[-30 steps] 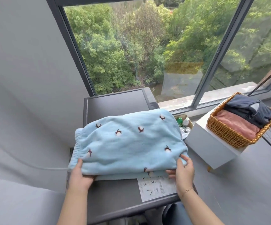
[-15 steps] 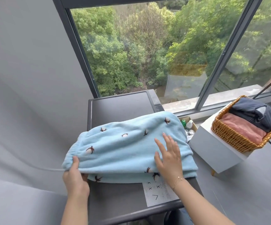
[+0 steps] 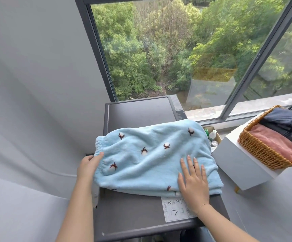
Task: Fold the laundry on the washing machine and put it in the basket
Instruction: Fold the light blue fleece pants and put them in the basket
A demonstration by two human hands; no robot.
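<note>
A light blue fleece garment [image 3: 152, 154] with small dark-and-white motifs lies folded across the dark grey top of the washing machine [image 3: 138, 110]. My left hand [image 3: 89, 165] grips its elastic waistband at the left edge, thumb on top. My right hand [image 3: 193, 179] lies flat on the garment's front right part, fingers straight and spread. A wicker basket [image 3: 260, 151] stands to the right on a white box [image 3: 237, 165], holding a folded pink item [image 3: 278, 142] and a dark blue item [image 3: 285, 123].
A white instruction sticker [image 3: 174, 210] sits on the machine's front right. Between machine and white box is a small cardboard box with bottles [image 3: 212, 135]. A grey wall runs along the left; a large window with dark frames [image 3: 262, 55] is behind.
My right hand slid toward the garment's front right, still flat. My left hand kept hold of the waistband edge. The garment lies flatter than a second ago.
</note>
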